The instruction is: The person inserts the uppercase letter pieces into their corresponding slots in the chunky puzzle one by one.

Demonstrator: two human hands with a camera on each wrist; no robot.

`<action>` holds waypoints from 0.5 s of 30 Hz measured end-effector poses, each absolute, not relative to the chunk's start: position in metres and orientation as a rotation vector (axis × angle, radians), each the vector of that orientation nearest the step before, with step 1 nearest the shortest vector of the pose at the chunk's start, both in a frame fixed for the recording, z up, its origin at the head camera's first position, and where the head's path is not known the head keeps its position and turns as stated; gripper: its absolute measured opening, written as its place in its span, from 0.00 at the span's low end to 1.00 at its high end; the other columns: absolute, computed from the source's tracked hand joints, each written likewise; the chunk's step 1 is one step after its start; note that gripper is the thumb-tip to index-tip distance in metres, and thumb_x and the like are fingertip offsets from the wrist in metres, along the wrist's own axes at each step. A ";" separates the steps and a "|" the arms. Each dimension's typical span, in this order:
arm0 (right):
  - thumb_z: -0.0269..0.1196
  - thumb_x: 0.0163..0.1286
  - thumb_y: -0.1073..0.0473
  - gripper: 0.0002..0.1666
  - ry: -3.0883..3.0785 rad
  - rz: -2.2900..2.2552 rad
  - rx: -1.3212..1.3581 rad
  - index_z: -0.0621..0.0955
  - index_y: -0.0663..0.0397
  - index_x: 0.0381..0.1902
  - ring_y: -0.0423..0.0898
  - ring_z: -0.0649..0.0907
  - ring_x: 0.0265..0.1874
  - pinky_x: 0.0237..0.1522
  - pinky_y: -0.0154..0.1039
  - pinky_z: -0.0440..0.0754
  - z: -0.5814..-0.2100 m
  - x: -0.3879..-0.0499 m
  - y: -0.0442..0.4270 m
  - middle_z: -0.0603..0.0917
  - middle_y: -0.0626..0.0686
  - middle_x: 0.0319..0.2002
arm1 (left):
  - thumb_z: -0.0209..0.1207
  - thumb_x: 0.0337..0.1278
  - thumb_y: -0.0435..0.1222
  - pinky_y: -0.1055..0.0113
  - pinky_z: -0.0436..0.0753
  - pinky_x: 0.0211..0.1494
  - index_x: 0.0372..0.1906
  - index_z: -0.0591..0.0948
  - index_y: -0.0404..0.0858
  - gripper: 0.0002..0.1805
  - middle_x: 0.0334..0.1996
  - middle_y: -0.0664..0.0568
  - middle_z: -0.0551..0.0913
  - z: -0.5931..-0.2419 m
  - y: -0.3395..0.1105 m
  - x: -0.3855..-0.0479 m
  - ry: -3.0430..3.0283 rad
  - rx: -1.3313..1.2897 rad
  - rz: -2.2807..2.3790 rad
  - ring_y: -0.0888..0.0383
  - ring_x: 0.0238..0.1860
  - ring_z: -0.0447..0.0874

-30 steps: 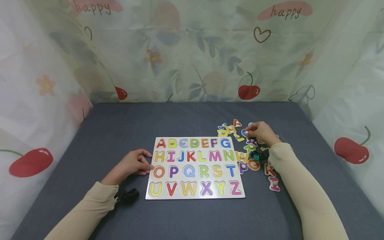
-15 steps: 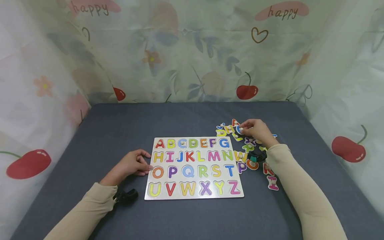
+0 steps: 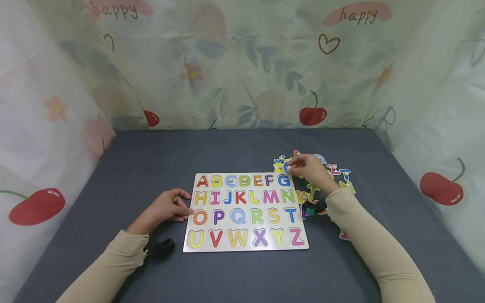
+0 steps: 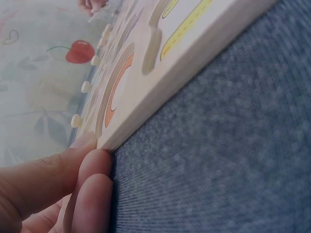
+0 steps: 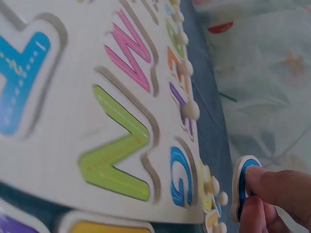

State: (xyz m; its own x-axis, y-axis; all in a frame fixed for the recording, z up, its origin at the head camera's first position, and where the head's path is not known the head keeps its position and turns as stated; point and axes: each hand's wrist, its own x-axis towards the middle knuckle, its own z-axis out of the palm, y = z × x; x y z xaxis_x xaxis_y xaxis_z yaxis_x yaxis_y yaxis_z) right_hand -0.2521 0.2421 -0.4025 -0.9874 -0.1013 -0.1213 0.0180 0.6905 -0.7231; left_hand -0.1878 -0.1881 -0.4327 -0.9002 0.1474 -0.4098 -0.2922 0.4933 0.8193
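A white alphabet puzzle board (image 3: 246,249) lies on the dark table, with printed letter recesses in rows. Knobbed pieces A to F sit in its top row; the blue G recess (image 5: 181,177) is bare. My left hand (image 3: 170,207) holds the board's left edge beside the O recess, thumb on top and curled fingers against the side, as the left wrist view shows. Just beyond the board's top right corner, my right hand (image 3: 311,170) pinches a blue letter piece (image 5: 238,189), likely the G, raised and tilted; fingers partly cover it.
Loose letter pieces lie right of the board, among them a pink Z (image 3: 333,169), a blue T (image 3: 345,174) and a yellow W (image 3: 304,197). The right hand and forearm hide several. Printed curtains (image 3: 235,84) stand behind and at both sides of the table.
My right hand has moved left with the blue letter piece, from the loose pile toward the board's top right corner. The left hand stays at the board's edge.
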 end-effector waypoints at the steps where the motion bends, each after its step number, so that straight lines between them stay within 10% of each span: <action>1: 0.67 0.64 0.56 0.13 2.750 -1.176 -0.076 0.82 0.54 0.45 0.49 0.78 0.36 0.39 0.37 0.78 -0.403 -0.251 0.240 0.81 0.54 0.37 | 0.72 0.47 0.33 0.68 0.84 0.27 0.54 0.71 0.33 0.30 0.25 0.49 0.79 -0.433 -0.188 -0.188 2.314 -0.122 1.387 0.60 0.23 0.82; 15: 0.69 0.62 0.57 0.11 2.737 -1.119 -0.130 0.82 0.53 0.41 0.46 0.77 0.31 0.33 0.36 0.76 -0.413 -0.241 0.224 0.82 0.51 0.33 | 0.72 0.47 0.32 0.69 0.83 0.26 0.55 0.70 0.32 0.30 0.25 0.50 0.79 -0.429 -0.186 -0.186 2.314 -0.111 1.386 0.61 0.22 0.82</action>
State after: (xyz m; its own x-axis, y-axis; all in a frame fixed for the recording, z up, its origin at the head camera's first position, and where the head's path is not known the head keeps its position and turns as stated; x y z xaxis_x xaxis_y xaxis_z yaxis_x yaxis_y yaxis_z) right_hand -0.2415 0.2241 -0.4128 -0.9797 -0.1489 -0.1340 -0.0124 0.7129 -0.7012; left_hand -0.1862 -0.1861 -0.4289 -0.9007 0.1525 -0.4068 -0.2866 0.4951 0.8202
